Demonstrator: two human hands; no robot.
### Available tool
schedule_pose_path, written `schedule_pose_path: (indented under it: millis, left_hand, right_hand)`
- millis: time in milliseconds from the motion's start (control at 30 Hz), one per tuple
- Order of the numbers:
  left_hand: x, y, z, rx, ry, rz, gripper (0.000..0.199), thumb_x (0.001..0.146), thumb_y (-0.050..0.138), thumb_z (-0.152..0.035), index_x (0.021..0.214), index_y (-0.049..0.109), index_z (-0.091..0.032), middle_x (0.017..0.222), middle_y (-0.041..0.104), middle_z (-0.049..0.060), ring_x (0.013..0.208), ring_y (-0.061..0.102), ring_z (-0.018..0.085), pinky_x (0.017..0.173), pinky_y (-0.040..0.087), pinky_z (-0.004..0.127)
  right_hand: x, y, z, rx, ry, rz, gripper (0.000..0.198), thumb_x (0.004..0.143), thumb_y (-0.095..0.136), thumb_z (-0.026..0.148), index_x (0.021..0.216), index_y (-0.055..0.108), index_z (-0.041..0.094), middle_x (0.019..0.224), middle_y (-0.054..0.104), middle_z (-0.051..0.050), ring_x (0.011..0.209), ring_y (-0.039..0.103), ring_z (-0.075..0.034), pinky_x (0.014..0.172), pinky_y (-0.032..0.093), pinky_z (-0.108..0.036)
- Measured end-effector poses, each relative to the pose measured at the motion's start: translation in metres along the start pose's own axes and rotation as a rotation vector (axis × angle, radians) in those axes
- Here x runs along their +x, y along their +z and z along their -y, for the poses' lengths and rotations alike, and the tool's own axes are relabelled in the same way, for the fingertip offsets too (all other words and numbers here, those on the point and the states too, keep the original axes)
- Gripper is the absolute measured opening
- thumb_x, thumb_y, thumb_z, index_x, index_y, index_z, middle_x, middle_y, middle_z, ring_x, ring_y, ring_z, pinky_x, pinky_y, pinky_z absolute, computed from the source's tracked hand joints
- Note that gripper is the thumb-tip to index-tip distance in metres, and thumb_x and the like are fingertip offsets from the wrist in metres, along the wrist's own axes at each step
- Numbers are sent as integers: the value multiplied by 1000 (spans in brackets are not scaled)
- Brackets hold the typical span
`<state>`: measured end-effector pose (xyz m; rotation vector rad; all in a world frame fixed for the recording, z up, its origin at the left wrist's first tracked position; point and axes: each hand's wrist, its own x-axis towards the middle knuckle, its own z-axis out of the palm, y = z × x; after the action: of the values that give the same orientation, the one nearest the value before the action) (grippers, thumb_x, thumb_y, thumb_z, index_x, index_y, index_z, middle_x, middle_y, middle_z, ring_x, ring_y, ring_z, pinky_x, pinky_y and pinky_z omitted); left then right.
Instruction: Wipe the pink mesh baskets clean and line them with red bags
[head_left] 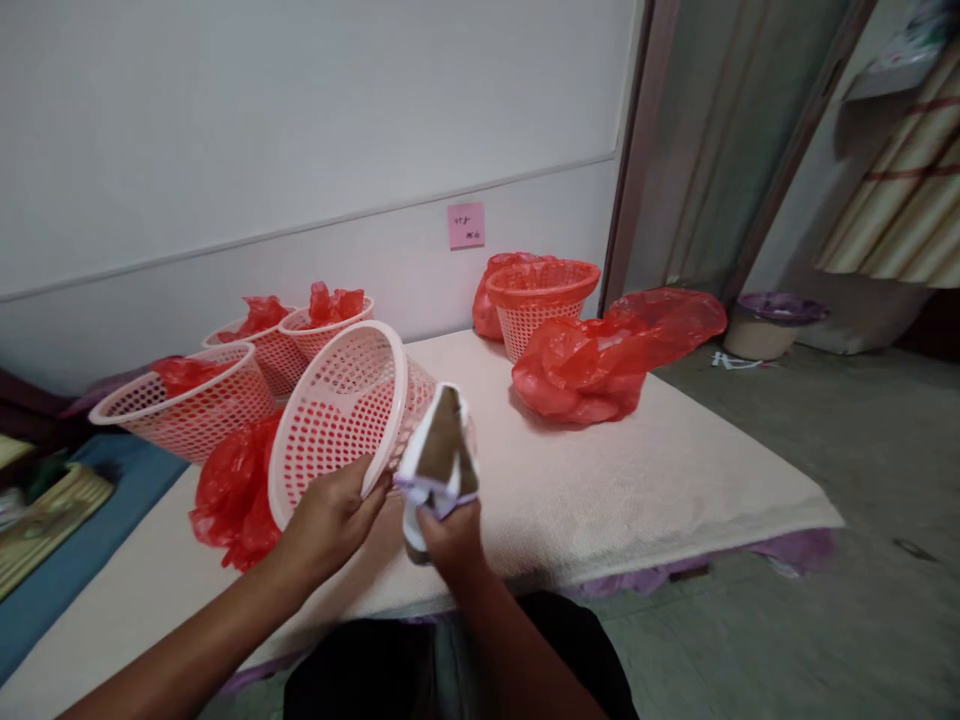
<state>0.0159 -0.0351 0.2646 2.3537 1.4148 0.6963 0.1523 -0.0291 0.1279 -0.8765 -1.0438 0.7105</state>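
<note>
My left hand point(334, 515) is closed on the rim of a pale pink plastic basket point(397, 390), which is tilted with its mouth toward me. Round holes cover the basket's wall, and red shows through them. Just right of it, my right hand point(456, 545) grips a folded white and brown cloth point(442, 440) with a purple edge, slightly blurred. The cloth overlaps the basket's outer side in view; whether they touch I cannot tell. A crumpled red plastic bag point(240, 490) lies against the basket's left side.
Pink baskets holding red bags, such as the nearest one point(225, 400), stand at the left. A bag-lined basket point(517, 330) and a filled red bag point(577, 375) sit at the right on the cloth-covered table point(637, 500). A bin point(761, 335) stands on the floor.
</note>
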Motion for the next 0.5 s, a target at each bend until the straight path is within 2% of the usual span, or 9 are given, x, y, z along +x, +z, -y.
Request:
schedule_pose_path:
  millis: [100,167,233,333,400,433,500]
  left_hand:
    - [10,6,-31,-275,-161,-133,14,83,54,-34,84,58,-21,77,64,0,72,60,18,64,45,27]
    - [17,1,-43,-429,-310,-210,19,81,56,-38,82,57,-20,72,61,-2,64,57,16,58,44,25]
    - [21,-9,-49,-527,-427,-277,21,77,60,-39,80,57,-19,67,59,-3,57,55,14,53,44,24]
    - [24,-27,-55,-609,-486,-390,18,73,63,-34,79,58,-19,65,59,-3,53,55,12,51,45,23]
    - [27,-37,-60,-641,-471,-436,15,72,63,-31,75,58,-18,64,59,-3,53,54,11,51,46,21]
    - [28,-40,-62,-663,-469,-450,15,72,63,-32,74,58,-18,63,58,-3,53,55,11,50,45,21]
    - [30,-39,-67,-718,-483,-466,20,74,62,-37,76,59,-18,66,60,-2,57,57,12,51,46,21]
  right_hand:
    - [-21,9,10,-164,-353,135,70,69,67,20,136,46,20,123,63,-14,115,60,-28,97,49,-43]
    - [-24,5,13,-258,-448,151,67,69,66,21,134,49,20,120,64,-16,113,60,-30,95,50,-45]
    - [-17,-4,10,-310,-357,70,58,68,65,22,126,55,18,108,69,-15,103,65,-30,88,53,-43]
    - [7,-23,3,-367,65,-176,39,68,62,27,105,66,16,88,72,-13,85,69,-28,76,55,-37]
    - [23,-33,0,-397,270,-290,27,72,58,32,89,69,15,76,72,-13,78,70,-28,70,54,-35]
    - [29,-35,-1,-404,309,-317,26,74,55,34,86,69,15,74,71,-13,79,70,-28,70,54,-35]
    - [29,-32,1,-386,291,-324,30,77,52,36,89,69,13,78,72,-14,85,70,-28,73,54,-34]
